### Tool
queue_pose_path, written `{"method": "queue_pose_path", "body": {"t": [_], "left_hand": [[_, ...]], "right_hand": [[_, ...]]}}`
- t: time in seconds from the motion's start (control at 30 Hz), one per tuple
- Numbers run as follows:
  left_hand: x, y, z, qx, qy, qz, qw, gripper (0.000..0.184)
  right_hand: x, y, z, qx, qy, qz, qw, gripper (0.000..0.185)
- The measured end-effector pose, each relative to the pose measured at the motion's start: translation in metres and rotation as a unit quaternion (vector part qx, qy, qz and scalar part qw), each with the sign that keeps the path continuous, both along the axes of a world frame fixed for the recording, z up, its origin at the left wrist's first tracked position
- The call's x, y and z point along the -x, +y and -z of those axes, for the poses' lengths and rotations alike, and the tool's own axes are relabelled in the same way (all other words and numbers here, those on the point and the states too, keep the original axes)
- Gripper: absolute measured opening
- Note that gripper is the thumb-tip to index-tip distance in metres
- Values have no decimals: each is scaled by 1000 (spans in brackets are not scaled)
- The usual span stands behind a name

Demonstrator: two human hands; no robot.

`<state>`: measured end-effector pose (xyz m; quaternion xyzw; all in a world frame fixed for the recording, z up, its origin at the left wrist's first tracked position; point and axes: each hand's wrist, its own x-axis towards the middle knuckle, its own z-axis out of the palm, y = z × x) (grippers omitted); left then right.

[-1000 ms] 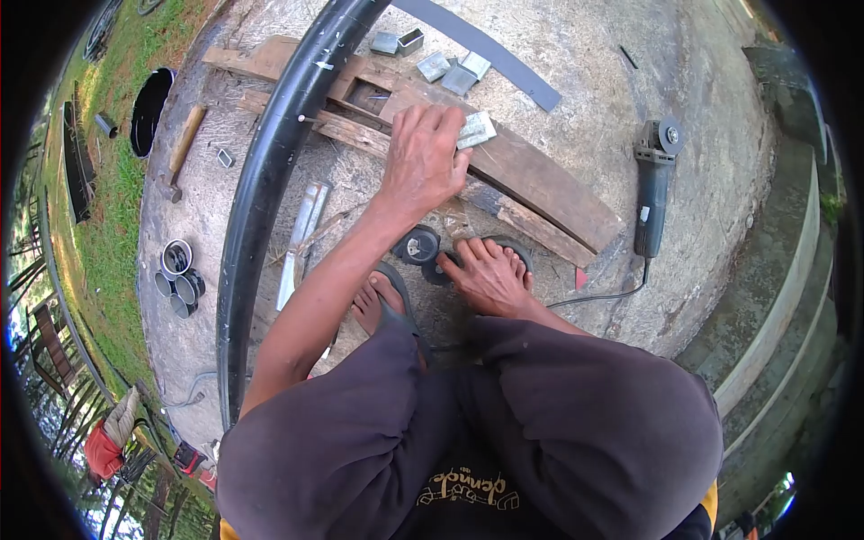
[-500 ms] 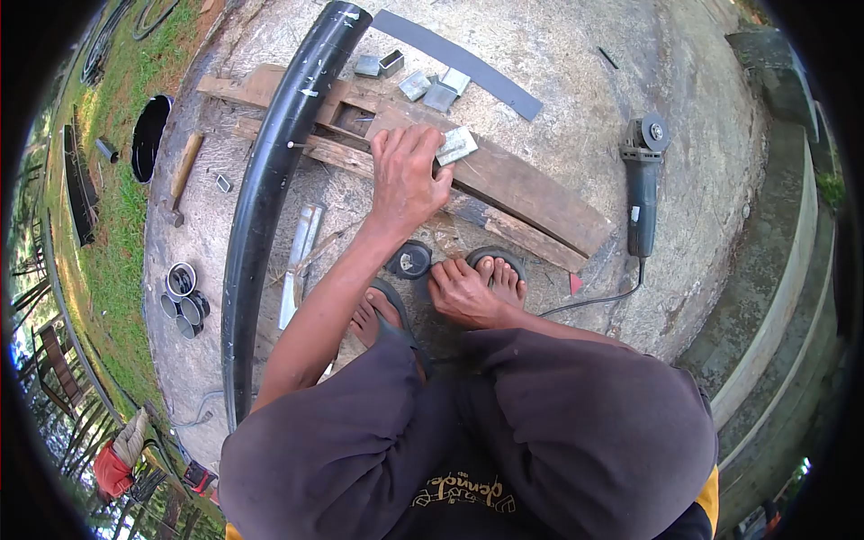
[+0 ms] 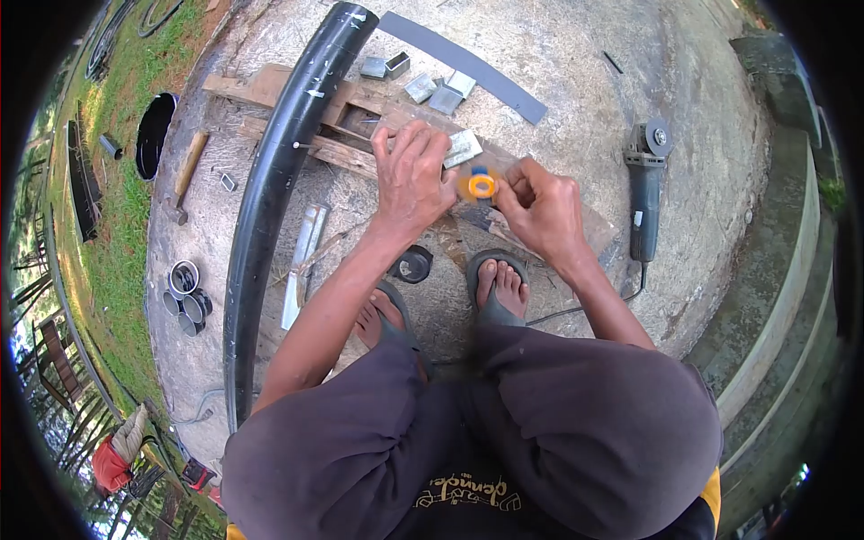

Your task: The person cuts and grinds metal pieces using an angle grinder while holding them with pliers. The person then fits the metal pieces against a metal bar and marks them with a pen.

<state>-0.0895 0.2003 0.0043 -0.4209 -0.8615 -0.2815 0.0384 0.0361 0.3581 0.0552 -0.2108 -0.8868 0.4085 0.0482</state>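
Note:
My left hand [image 3: 412, 171] is closed round one end of a short silvery rectangular metal tube piece [image 3: 463, 148] over the wooden plank [image 3: 540, 184]. Close to it, on the right, my right hand [image 3: 543, 209] pinches a small orange-and-blue object with a round orange ring [image 3: 481, 186]; it is blurred, and its kind cannot be made out. Under the hands, a black round cap-like piece [image 3: 414, 264] lies on the ground between my feet. Beyond the plank sit several more short metal tube pieces [image 3: 420, 87].
A long black pipe [image 3: 270, 193] lies across the planks at left, with a hammer [image 3: 185, 178] and black pipe rings [image 3: 184, 278] beyond it. An angle grinder [image 3: 644, 193] with its cord is at right. A flat grey strip [image 3: 463, 63] lies at the back.
My right hand has risen from beside my foot to near my left hand, now bringing the orange-and-blue object. My left hand stays on the metal tube piece.

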Motion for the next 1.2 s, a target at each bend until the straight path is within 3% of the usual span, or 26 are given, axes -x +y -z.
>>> {"method": "queue_pose_path", "body": {"t": [0.27, 0.87, 1.2], "left_hand": [[-2, 0, -5, 26, 19, 8, 999, 32], [-1, 2, -7, 32, 5, 3, 999, 30], [-1, 2, -6, 38, 17, 2, 999, 31]], "right_hand": [[19, 7, 16, -13, 59, 74, 995, 17], [59, 3, 40, -129, 107, -67, 984, 21], [7, 4, 31, -131, 41, -89, 986, 27]]}}
